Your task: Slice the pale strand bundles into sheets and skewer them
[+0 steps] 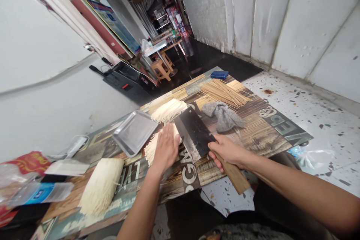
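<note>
My left hand (165, 147) lies flat, fingers together and stretched out, pressing down on a bundle of pale thin sticks (150, 150) on the printed board (261, 135). My right hand (229, 152) is wrapped round the wooden handle (234, 176) of a broad dark cleaver (192, 133). The blade rests beside my left hand, right against the bundle. Another heap of pale sticks (168, 109) lies just beyond the blade.
A metal tray (134, 132) sits left of my hand. A large pale bundle (101, 185) lies at the near left, a plastic bottle (39, 193) beside it. Brown skewers (223, 93), a grey cloth (225, 116) and a blue box (219, 74) lie farther back. White walls flank both sides.
</note>
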Demonstrator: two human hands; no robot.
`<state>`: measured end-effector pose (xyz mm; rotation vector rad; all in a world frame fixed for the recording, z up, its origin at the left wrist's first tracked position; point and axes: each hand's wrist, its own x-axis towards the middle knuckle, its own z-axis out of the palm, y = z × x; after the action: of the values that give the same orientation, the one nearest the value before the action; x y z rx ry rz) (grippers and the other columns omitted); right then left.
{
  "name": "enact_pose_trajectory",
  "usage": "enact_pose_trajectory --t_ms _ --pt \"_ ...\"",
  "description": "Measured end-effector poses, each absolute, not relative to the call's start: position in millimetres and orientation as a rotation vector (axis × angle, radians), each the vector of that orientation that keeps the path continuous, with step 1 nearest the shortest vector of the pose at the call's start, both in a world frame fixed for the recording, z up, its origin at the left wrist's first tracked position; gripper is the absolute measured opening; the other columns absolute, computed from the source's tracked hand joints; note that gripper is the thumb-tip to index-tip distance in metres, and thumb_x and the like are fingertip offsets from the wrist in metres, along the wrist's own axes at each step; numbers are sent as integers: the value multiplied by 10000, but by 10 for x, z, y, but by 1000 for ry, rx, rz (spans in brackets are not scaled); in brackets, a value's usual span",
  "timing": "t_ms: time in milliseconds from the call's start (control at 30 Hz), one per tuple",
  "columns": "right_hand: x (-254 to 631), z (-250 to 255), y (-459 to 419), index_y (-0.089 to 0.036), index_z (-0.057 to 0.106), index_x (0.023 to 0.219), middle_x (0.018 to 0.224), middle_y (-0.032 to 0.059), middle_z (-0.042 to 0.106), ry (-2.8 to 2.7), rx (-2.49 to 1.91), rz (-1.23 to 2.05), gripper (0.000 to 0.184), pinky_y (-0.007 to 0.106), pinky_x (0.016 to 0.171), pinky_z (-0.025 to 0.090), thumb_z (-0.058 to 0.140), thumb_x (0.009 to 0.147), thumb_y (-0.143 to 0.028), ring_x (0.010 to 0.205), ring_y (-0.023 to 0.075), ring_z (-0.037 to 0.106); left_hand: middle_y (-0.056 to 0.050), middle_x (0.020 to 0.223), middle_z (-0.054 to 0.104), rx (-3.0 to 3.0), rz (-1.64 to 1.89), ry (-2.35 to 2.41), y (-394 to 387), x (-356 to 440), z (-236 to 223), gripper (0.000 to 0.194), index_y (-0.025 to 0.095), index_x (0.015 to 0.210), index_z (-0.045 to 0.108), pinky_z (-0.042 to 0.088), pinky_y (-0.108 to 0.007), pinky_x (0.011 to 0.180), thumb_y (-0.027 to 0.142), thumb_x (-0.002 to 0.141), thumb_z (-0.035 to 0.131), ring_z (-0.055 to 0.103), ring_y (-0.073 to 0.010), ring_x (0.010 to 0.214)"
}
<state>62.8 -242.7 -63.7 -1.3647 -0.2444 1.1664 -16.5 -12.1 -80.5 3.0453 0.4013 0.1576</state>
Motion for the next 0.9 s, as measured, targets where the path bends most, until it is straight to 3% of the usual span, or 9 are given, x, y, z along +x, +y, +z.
enact_pose_trajectory --t_ms 533,900 --pt "622 -737 -2446 -190 409 616 346 -56 460 -280 -1319 1167 189 170 324 373 387 795 -133 273 82 401 -123 1555 183 3016 116 424 -119 -179 -777 636 106 1492 174 106 -457 1176 472 972 136 101 -217 1442" --pt "631 -711 -2443 -189 411 611 355 -57 456 -256 -1313 1170 197 180 314 383 379 792 -121 276 83 397 -136 1554 177 3031 93 435 -126 -168 -770 649 59 1484 178 98 -451 1178 455 971 128 94 -215 1445"
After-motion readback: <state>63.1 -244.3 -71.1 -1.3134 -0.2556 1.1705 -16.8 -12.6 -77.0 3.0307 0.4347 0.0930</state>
